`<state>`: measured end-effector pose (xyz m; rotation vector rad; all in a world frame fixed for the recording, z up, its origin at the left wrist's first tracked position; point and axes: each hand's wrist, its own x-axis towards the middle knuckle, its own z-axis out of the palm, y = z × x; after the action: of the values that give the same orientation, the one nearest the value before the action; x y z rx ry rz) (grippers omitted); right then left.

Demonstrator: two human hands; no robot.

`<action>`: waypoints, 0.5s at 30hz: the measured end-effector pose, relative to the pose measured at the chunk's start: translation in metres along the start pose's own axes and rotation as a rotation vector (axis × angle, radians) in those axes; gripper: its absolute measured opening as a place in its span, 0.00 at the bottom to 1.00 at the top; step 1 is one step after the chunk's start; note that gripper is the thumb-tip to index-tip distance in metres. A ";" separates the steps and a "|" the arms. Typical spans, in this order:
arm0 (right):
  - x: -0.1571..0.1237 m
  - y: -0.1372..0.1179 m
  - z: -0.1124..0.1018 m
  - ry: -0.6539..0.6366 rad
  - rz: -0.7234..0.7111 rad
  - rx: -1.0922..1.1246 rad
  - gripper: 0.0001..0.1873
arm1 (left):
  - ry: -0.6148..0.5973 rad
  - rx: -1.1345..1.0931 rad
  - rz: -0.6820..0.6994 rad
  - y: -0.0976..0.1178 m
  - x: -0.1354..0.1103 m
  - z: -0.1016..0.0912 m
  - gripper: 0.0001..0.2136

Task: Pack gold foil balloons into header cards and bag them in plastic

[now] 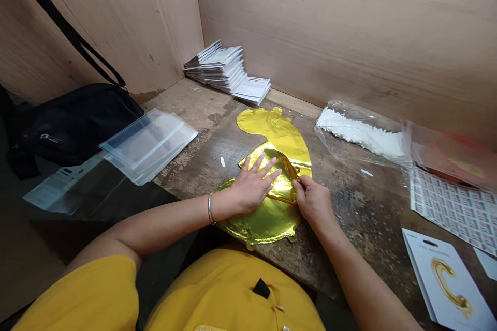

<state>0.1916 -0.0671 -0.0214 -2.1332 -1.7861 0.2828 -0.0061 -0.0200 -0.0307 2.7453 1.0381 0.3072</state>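
A shiny gold foil balloon (291,137) lies on the wooden table in front of me, its middle part folded over in layers. Its curved upper end points away from me, and the rounded lower part reaches the table's near edge. My left hand (250,189) rests flat on the foil with its fingers spread. At the right edge of the fold, my right hand (313,200) pinches the foil between thumb and fingers. The fingertips of that hand are partly hidden.
Clear plastic sleeves (149,142) lie at the left beside a black bag (77,119). Stacked printed cards (217,67) stand in the back corner. To the right are a clear bag of white sticks (361,132), a sticker sheet (452,207) and cards picturing a gold C (446,279).
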 end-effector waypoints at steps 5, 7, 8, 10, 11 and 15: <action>-0.003 -0.003 0.002 0.086 -0.085 -0.190 0.14 | -0.090 0.015 0.050 -0.003 0.002 0.001 0.22; -0.007 -0.004 0.006 0.182 -0.224 -0.232 0.18 | -0.081 0.024 0.055 -0.003 0.001 0.002 0.22; -0.009 -0.005 0.009 0.178 -0.318 -0.235 0.21 | -0.077 0.028 0.056 -0.003 0.001 0.002 0.23; -0.013 -0.006 0.016 0.042 -0.488 -0.224 0.28 | -0.091 0.034 0.064 -0.002 0.000 0.001 0.23; -0.014 -0.006 0.019 -0.048 -0.539 -0.222 0.31 | -0.112 0.036 0.064 -0.001 0.001 0.000 0.24; -0.016 -0.008 0.024 -0.215 -0.527 -0.255 0.37 | -0.171 0.062 -0.061 -0.010 0.015 -0.008 0.28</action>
<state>0.1730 -0.0782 -0.0413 -1.7384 -2.5438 0.1572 -0.0038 -0.0018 -0.0233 2.7296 1.0999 0.0303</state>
